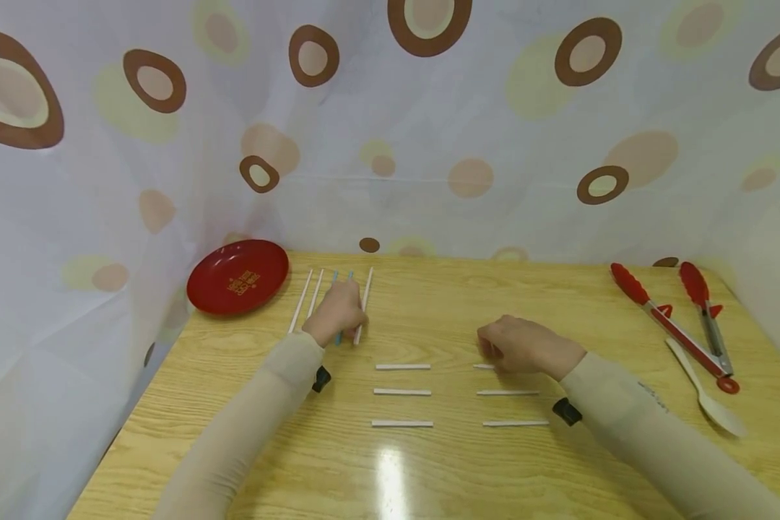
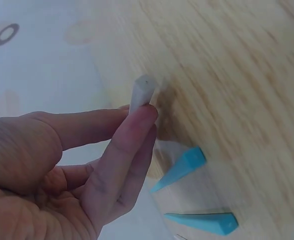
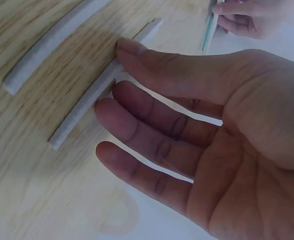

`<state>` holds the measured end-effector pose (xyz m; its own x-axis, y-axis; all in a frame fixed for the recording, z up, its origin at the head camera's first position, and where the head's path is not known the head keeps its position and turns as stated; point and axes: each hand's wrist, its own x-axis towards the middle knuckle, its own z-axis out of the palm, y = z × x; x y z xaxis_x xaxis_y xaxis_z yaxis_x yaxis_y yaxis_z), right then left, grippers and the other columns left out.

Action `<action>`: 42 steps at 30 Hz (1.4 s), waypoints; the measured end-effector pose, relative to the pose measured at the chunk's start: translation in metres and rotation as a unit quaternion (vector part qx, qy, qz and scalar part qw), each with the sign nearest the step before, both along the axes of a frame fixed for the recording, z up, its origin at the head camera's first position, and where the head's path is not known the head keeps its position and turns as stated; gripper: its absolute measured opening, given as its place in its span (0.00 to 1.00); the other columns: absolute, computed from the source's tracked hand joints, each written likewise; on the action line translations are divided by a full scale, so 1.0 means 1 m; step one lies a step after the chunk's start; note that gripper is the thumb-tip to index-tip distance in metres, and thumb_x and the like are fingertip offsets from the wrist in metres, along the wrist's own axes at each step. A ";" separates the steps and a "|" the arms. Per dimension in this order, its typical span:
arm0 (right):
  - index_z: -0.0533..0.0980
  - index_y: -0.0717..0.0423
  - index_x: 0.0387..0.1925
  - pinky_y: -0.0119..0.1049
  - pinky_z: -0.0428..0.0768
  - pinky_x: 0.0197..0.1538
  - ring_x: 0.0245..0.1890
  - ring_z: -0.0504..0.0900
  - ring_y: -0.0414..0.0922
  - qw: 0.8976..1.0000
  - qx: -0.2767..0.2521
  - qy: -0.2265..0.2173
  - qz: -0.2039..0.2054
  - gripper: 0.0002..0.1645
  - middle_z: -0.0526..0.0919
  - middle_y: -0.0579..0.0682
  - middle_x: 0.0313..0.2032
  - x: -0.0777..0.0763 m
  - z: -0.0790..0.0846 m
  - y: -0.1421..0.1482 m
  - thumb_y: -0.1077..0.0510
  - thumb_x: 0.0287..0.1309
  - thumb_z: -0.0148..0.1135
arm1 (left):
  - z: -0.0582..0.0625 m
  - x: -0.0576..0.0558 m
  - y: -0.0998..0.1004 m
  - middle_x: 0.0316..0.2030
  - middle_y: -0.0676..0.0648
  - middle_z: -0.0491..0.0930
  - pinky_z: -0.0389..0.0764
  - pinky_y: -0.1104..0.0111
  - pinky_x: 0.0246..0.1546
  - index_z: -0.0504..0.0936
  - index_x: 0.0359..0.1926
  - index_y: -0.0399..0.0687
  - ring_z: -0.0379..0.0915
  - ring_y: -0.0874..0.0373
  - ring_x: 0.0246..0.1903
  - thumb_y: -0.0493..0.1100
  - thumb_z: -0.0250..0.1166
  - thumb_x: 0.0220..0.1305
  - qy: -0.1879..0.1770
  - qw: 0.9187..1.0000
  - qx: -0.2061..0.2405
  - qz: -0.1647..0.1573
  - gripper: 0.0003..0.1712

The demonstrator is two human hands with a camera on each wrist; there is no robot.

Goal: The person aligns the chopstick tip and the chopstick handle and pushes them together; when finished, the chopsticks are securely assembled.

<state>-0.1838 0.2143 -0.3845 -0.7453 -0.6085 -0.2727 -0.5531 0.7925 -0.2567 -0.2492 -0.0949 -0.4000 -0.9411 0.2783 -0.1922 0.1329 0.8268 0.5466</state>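
Observation:
My left hand pinches a white chopstick between thumb and fingertips, close to its square end. Two blue chopsticks lie on the table beside it, and further left lie two white chopsticks. Over to the right, my right hand bends down to a short white stick. Its thumb and index finger pinch that stick around the middle, while the other fingers are spread below, loosely bent. Another short white stick lies alongside.
More short white sticks lie in two columns between the forearms. A red plate stands at the back left. Two red-tipped tongs and a pale spoon lie at the right. A patterned curtain closes off the back of the table.

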 end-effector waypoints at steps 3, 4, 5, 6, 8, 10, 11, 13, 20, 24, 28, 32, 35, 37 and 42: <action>0.75 0.50 0.31 0.37 0.76 0.36 0.31 0.74 0.39 1.000 -0.004 -0.002 0.003 0.15 0.76 0.42 0.30 0.001 0.001 -0.001 0.68 0.51 0.74 | -0.002 0.000 -0.001 0.12 0.41 0.78 0.79 0.69 0.14 0.80 0.15 0.32 0.79 0.50 0.13 0.27 0.66 0.59 0.001 1.000 0.001 0.007 0.16; 0.75 0.51 0.31 0.37 0.77 0.36 0.30 0.74 0.39 1.000 -0.005 -0.002 0.004 0.15 0.77 0.42 0.30 0.001 0.001 -0.001 0.68 0.52 0.74 | -0.002 -0.001 -0.001 0.12 0.41 0.78 0.79 0.69 0.14 0.80 0.15 0.32 0.79 0.51 0.13 0.27 0.66 0.59 0.000 1.000 0.004 0.008 0.16; 0.75 0.51 0.31 0.37 0.77 0.36 0.30 0.74 0.39 1.000 -0.006 -0.002 0.004 0.15 0.77 0.42 0.30 0.001 0.001 -0.001 0.68 0.52 0.74 | -0.002 -0.001 -0.001 0.12 0.41 0.77 0.80 0.69 0.15 0.79 0.16 0.32 0.79 0.51 0.13 0.26 0.66 0.59 -0.001 1.000 0.006 0.009 0.15; 0.75 0.50 0.31 0.37 0.77 0.36 0.31 0.74 0.39 1.000 -0.006 -0.004 0.002 0.15 0.77 0.42 0.30 0.001 0.001 -0.001 0.67 0.52 0.74 | -0.003 -0.001 -0.001 0.12 0.41 0.77 0.80 0.68 0.15 0.79 0.16 0.32 0.79 0.51 0.13 0.26 0.65 0.59 0.000 1.000 0.007 0.012 0.15; 0.75 0.50 0.30 0.38 0.77 0.37 0.31 0.75 0.39 1.000 -0.006 -0.007 0.001 0.14 0.77 0.42 0.30 0.001 0.001 -0.001 0.67 0.52 0.74 | -0.004 -0.003 -0.001 0.12 0.41 0.77 0.80 0.69 0.16 0.79 0.17 0.32 0.79 0.52 0.12 0.26 0.66 0.59 0.000 1.000 0.007 0.015 0.14; 0.75 0.50 0.30 0.38 0.77 0.38 0.32 0.75 0.39 1.000 -0.005 -0.011 -0.001 0.14 0.77 0.42 0.30 0.000 0.001 -0.001 0.67 0.52 0.74 | -0.005 -0.004 -0.002 0.12 0.42 0.77 0.80 0.69 0.16 0.79 0.17 0.32 0.79 0.53 0.13 0.26 0.66 0.59 0.003 1.000 0.003 0.016 0.14; 0.75 0.50 0.30 0.39 0.77 0.38 0.32 0.75 0.39 1.000 -0.004 -0.013 -0.002 0.14 0.77 0.42 0.30 0.000 0.001 -0.001 0.67 0.53 0.73 | -0.006 -0.005 -0.002 0.12 0.42 0.77 0.80 0.69 0.16 0.80 0.17 0.32 0.79 0.53 0.13 0.27 0.67 0.59 0.004 1.000 0.000 0.016 0.14; 0.74 0.50 0.30 0.39 0.77 0.37 0.32 0.75 0.40 1.000 -0.003 -0.012 -0.002 0.14 0.77 0.42 0.30 0.000 0.000 -0.001 0.67 0.53 0.73 | -0.006 -0.006 -0.002 0.12 0.42 0.78 0.80 0.70 0.16 0.80 0.17 0.31 0.79 0.53 0.13 0.28 0.68 0.59 0.007 1.000 -0.006 0.015 0.14; 0.74 0.50 0.28 0.38 0.76 0.36 0.30 0.74 0.39 1.000 0.002 0.001 0.004 0.15 0.77 0.41 0.29 -0.001 -0.001 0.000 0.68 0.53 0.73 | -0.005 -0.007 -0.002 0.13 0.42 0.78 0.80 0.70 0.17 0.80 0.18 0.31 0.80 0.54 0.13 0.29 0.69 0.60 0.004 1.000 -0.009 0.023 0.14; 0.74 0.49 0.28 0.37 0.75 0.35 0.29 0.72 0.39 1.000 0.001 0.004 0.006 0.16 0.76 0.41 0.29 -0.001 -0.002 0.000 0.67 0.52 0.73 | -0.004 -0.006 -0.001 0.13 0.42 0.78 0.80 0.70 0.17 0.80 0.17 0.31 0.80 0.53 0.14 0.29 0.68 0.60 0.005 1.000 -0.008 0.027 0.15; 0.73 0.49 0.28 0.36 0.74 0.34 0.28 0.70 0.39 1.000 0.001 0.008 0.006 0.16 0.75 0.40 0.28 0.000 -0.004 0.001 0.68 0.52 0.73 | -0.005 -0.005 -0.002 0.12 0.41 0.78 0.80 0.70 0.16 0.79 0.16 0.32 0.80 0.53 0.13 0.28 0.67 0.60 0.010 1.000 -0.007 0.027 0.16; 0.73 0.49 0.28 0.36 0.72 0.34 0.28 0.69 0.39 1.000 0.003 0.010 0.005 0.16 0.74 0.41 0.27 -0.001 -0.004 0.002 0.68 0.52 0.73 | -0.006 -0.004 -0.004 0.12 0.41 0.78 0.79 0.71 0.16 0.79 0.16 0.31 0.79 0.53 0.13 0.28 0.67 0.60 0.012 1.000 0.000 0.023 0.15; 0.73 0.49 0.28 0.37 0.72 0.34 0.28 0.69 0.39 1.000 0.004 0.007 0.003 0.16 0.74 0.41 0.27 0.000 -0.004 0.002 0.67 0.53 0.73 | -0.005 -0.002 -0.005 0.11 0.42 0.78 0.79 0.71 0.15 0.79 0.18 0.31 0.79 0.53 0.13 0.28 0.67 0.60 0.016 1.000 -0.002 0.021 0.14; 0.73 0.49 0.28 0.37 0.72 0.34 0.28 0.69 0.39 1.000 0.003 0.005 0.005 0.15 0.74 0.41 0.27 0.000 -0.004 0.002 0.67 0.53 0.73 | -0.002 0.001 -0.004 0.12 0.42 0.78 0.78 0.71 0.15 0.80 0.21 0.30 0.78 0.53 0.12 0.30 0.68 0.61 0.025 0.999 -0.013 0.019 0.12; 0.73 0.49 0.28 0.36 0.71 0.33 0.27 0.68 0.39 1.000 0.003 0.005 0.009 0.16 0.73 0.41 0.26 0.001 -0.004 0.002 0.68 0.53 0.72 | 0.012 0.014 0.007 0.24 0.42 0.81 0.80 0.68 0.23 0.80 0.33 0.32 0.77 0.55 0.19 0.36 0.69 0.63 0.084 0.994 -0.058 -0.034 0.09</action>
